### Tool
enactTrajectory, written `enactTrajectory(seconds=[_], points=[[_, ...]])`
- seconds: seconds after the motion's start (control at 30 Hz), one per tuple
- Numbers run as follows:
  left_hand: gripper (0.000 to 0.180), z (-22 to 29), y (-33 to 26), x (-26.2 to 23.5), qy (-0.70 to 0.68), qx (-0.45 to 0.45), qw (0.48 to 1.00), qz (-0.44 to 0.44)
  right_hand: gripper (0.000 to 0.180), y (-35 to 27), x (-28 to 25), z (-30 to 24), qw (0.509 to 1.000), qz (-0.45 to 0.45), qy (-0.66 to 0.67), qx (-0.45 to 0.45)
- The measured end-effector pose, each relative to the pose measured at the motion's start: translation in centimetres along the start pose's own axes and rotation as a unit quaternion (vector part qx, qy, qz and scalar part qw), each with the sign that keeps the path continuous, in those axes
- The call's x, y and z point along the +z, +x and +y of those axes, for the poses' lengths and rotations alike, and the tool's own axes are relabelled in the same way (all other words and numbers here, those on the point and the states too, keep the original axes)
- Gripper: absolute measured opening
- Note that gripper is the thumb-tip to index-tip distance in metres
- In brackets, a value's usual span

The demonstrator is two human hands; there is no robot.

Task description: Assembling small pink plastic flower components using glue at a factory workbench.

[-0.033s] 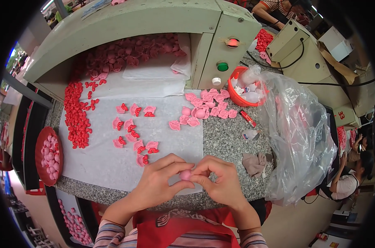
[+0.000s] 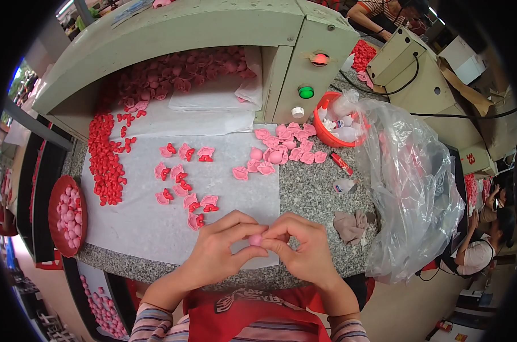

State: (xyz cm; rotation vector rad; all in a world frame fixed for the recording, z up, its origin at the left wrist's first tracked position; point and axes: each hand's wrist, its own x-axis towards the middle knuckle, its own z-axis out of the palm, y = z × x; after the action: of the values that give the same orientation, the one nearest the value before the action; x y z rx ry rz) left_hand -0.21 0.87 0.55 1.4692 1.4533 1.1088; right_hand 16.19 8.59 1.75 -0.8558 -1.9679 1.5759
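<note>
Close to the bench's front edge, both hands meet around a small pink ball (image 2: 256,240). My left hand (image 2: 217,246) pinches it from the left between thumb and fingers. From the right, the fingertips and thumb of my right hand (image 2: 299,246) press together on the same ball, hiding part of it. Beyond the hands lie several pink shell-like pieces with red bow-shaped parts (image 2: 196,220) on a white paper sheet (image 2: 139,228). Farther right is a cluster of plain pink pieces and balls (image 2: 287,145).
A pale green machine housing (image 2: 213,28) arches over the far bench, with piled pink pieces inside. Loose red pieces (image 2: 106,165) lie at left, near a red bowl (image 2: 54,219) of pink balls. At right are an orange basket (image 2: 321,132), a cloth (image 2: 351,227) and a clear plastic bag (image 2: 406,228).
The green button on the machine looks brighter. My hands and the pink ball have barely moved.
</note>
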Motion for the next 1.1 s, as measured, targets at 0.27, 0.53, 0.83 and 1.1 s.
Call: enactTrajectory(seconds=[0.27, 0.53, 0.83, 1.1], points=[[0.036, -2.9, -0.9, 2.9, -0.644, -0.134, 0.752, 0.035, 0.034, -1.4, 2.1, 0.0, 0.975, 0.181, -0.105, -0.077], [0.038, -2.6, -0.8, 2.7, -0.612, -0.142, 0.778, 0.000, 0.035, -1.6, 2.5, 0.8, 0.936, 0.222, -0.224, -0.154], [0.039, -3.1, -1.3, 1.7, -0.536, -0.112, 0.837, -0.005, 0.034, -1.1, 2.3, 0.2, 0.937, 0.153, -0.231, -0.214], [0.033, -3.7, -1.6, 2.3, -0.519, -0.073, 0.851, 0.024, 0.037, -0.4, 2.0, 1.0, 0.930, 0.120, -0.243, -0.248]])
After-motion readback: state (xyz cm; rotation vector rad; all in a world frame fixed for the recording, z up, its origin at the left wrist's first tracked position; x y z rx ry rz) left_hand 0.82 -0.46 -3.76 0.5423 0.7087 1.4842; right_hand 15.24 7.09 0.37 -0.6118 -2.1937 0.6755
